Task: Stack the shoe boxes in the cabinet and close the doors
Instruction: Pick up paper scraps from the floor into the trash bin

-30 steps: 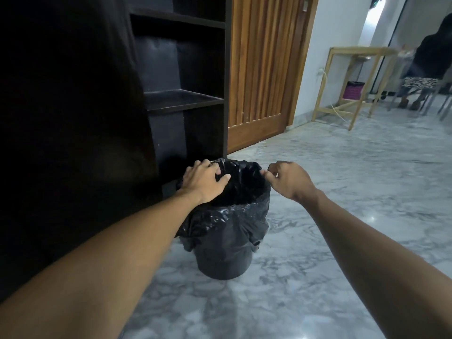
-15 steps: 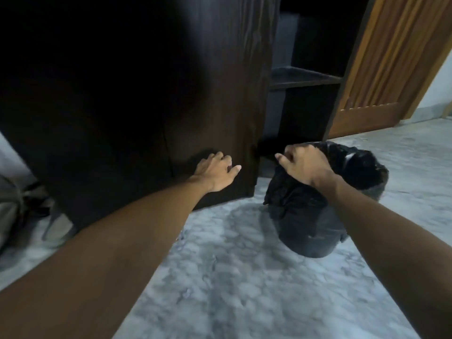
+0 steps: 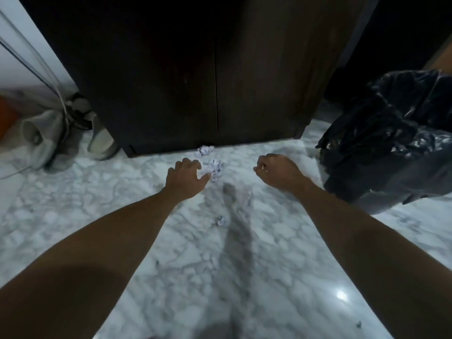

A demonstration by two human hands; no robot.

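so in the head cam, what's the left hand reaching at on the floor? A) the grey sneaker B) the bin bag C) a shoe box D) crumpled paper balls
D: the left hand has its fingers spread at the crumpled paper balls on the marble floor before the cabinet doors; the grey sneaker lies far left, the bin bag right.

R hand has let go of the bin, now curled over floor. L hand off the cabinet, reaching to crumpled paper.

cabinet top cropped, bin cut off right
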